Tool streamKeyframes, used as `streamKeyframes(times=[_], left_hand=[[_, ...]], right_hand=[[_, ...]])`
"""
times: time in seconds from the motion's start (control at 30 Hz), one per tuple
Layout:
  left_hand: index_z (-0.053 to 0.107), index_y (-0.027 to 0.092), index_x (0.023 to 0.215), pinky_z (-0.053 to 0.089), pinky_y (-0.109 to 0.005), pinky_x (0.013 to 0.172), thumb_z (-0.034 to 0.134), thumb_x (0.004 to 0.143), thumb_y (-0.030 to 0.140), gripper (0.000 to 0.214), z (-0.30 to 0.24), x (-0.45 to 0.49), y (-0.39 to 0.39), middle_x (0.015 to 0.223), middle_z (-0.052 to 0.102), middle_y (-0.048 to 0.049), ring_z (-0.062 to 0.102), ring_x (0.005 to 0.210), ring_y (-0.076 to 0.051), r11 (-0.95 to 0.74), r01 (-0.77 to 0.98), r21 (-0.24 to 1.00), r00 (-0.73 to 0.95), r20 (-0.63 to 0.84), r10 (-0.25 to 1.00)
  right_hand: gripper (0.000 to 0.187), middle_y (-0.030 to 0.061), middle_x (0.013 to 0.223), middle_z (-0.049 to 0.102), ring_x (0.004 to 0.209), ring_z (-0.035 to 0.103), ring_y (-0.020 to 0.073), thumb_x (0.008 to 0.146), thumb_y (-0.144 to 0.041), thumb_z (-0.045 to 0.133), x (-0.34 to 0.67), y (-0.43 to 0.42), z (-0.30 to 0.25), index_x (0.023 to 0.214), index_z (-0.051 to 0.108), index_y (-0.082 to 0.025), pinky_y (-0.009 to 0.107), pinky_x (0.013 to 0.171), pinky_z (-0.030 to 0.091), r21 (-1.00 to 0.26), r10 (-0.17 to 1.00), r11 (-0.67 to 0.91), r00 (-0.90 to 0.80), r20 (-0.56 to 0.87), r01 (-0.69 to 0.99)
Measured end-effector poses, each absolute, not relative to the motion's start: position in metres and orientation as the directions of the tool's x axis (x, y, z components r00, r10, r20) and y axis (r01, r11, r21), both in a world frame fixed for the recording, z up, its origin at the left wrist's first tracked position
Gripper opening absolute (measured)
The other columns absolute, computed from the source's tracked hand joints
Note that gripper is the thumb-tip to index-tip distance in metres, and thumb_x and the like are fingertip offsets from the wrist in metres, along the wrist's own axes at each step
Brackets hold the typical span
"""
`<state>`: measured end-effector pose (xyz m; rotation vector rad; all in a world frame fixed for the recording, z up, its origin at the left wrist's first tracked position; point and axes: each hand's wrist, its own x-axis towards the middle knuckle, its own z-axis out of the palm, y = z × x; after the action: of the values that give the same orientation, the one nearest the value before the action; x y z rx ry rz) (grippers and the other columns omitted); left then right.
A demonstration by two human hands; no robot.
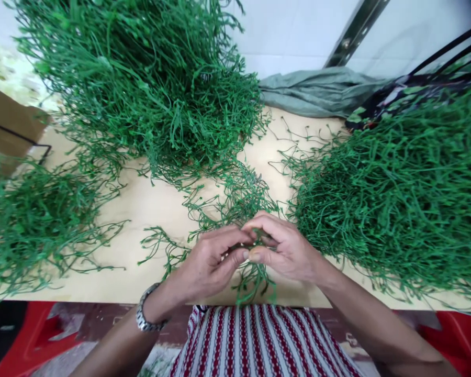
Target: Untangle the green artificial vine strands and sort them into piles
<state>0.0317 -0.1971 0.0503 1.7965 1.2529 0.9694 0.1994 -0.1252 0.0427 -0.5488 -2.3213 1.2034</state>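
My left hand (215, 257) and my right hand (284, 246) meet near the table's front edge, thumbs almost touching. Between their fingers is a small bunch of green plastic stems (255, 283), its branched tips hanging down below the thumbs. Both hands are closed, thumb against fingers, on these stems; the exact grip point is partly hidden by the fingers. Just beyond the hands lies a loose scatter of the same green stems (239, 196). A few more stems (163, 246) lie left of my left hand.
A tall heap of green stems (153, 89) stands at the back left, another large pile (400, 193) at the right and a smaller one (35, 220) at the left. Grey-green cloth (314, 91) lies by the wall. Red stools (455, 340) show below the pale table (141, 201).
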Motion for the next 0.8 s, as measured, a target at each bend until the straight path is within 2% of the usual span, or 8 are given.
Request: streamKeyframes(times=[0.2, 0.33, 0.4, 0.5, 0.6, 0.7, 0.73, 0.8], left_hand=[[0.055, 0.016, 0.088, 0.044, -0.026, 0.067, 0.046, 0.085, 0.017, 0.009, 0.045, 0.036, -0.2, 0.08, 0.061, -0.0034, 0.057, 0.074, -0.013, -0.183, 0.345, 0.921, 0.17, 0.13, 0.977], [0.05, 0.016, 0.082, 0.04, -0.022, 0.058, 0.045, 0.085, 0.017, 0.006, 0.043, 0.038, -0.201, 0.069, 0.054, 0.0004, 0.049, 0.062, -0.01, -0.207, 0.39, 0.897, 0.122, 0.172, 0.977], [0.049, 0.015, 0.079, 0.037, -0.023, 0.056, 0.045, 0.085, 0.014, 0.007, 0.043, 0.039, -0.201, 0.065, 0.049, 0.0014, 0.045, 0.059, -0.01, -0.25, 0.495, 0.832, 0.116, 0.222, 0.968], [0.047, 0.015, 0.069, 0.033, -0.026, 0.056, 0.043, 0.082, 0.008, 0.015, 0.044, 0.038, -0.2, 0.059, 0.044, 0.0011, 0.039, 0.058, -0.011, -0.347, 0.68, 0.646, 0.203, 0.289, 0.936], [0.042, 0.016, 0.061, 0.03, -0.028, 0.055, 0.041, 0.079, 0.005, 0.022, 0.05, 0.033, -0.2, 0.056, 0.041, 0.0011, 0.034, 0.055, -0.012, -0.431, 0.722, 0.541, 0.354, 0.247, 0.902], [0.041, 0.017, 0.059, 0.031, -0.027, 0.055, 0.04, 0.08, 0.006, 0.023, 0.056, 0.03, -0.2, 0.055, 0.041, 0.0014, 0.036, 0.055, -0.012, -0.459, 0.577, 0.676, 0.48, 0.174, 0.86], [0.041, 0.017, 0.059, 0.032, -0.027, 0.055, 0.04, 0.081, 0.007, 0.023, 0.058, 0.03, -0.2, 0.055, 0.041, 0.0014, 0.038, 0.054, -0.011, -0.454, 0.485, 0.747, 0.514, 0.176, 0.84], [0.042, 0.016, 0.059, 0.033, -0.025, 0.054, 0.042, 0.083, 0.012, 0.024, 0.059, 0.031, -0.199, 0.054, 0.043, 0.001, 0.041, 0.054, -0.011, -0.419, 0.275, 0.865, 0.552, 0.214, 0.806]], right_hand=[[0.028, 0.0015, 0.084, 0.056, 0.07, 0.052, 0.0105, 0.082, -0.026, 0.056, 0.202, -0.13, 0.041, 0.107, 0.047, -0.018, 0.022, 0.062, 0.044, -0.829, 0.547, 0.527, -0.821, 0.163, 0.186], [0.024, 0.0038, 0.086, 0.056, 0.076, 0.053, 0.0117, 0.085, -0.015, 0.047, 0.202, -0.133, 0.041, 0.109, 0.046, -0.015, 0.024, 0.067, 0.044, -0.75, 0.529, 0.638, -0.808, 0.261, 0.175], [0.02, 0.005, 0.084, 0.054, 0.075, 0.051, 0.0128, 0.086, -0.014, 0.043, 0.202, -0.135, 0.04, 0.105, 0.049, -0.014, 0.025, 0.066, 0.043, -0.659, 0.51, 0.723, -0.804, 0.304, 0.21], [0.016, 0.0033, 0.072, 0.047, 0.062, 0.044, 0.0124, 0.087, -0.014, 0.037, 0.201, -0.137, 0.038, 0.087, 0.054, -0.014, 0.025, 0.054, 0.036, -0.499, 0.489, 0.81, -0.824, 0.287, 0.307], [0.021, 0.0009, 0.064, 0.041, 0.055, 0.035, 0.0116, 0.083, -0.009, 0.036, 0.203, -0.137, 0.04, 0.069, 0.05, -0.015, 0.026, 0.049, 0.028, -0.439, 0.414, 0.858, -0.864, 0.285, 0.266], [0.02, -0.0008, 0.061, 0.039, 0.055, 0.033, 0.0107, 0.079, -0.008, 0.04, 0.207, -0.133, 0.047, 0.061, 0.046, -0.016, 0.026, 0.05, 0.025, -0.579, 0.309, 0.808, -0.916, 0.255, 0.112], [0.02, -0.0013, 0.059, 0.039, 0.055, 0.034, 0.0101, 0.079, -0.01, 0.042, 0.208, -0.131, 0.049, 0.06, 0.046, -0.016, 0.026, 0.05, 0.026, -0.668, 0.279, 0.742, -0.931, 0.237, 0.053], [0.021, -0.0018, 0.058, 0.042, 0.054, 0.038, 0.0085, 0.08, -0.015, 0.047, 0.208, -0.128, 0.049, 0.059, 0.049, -0.015, 0.023, 0.051, 0.029, -0.856, 0.236, 0.512, -0.947, 0.218, -0.069]])
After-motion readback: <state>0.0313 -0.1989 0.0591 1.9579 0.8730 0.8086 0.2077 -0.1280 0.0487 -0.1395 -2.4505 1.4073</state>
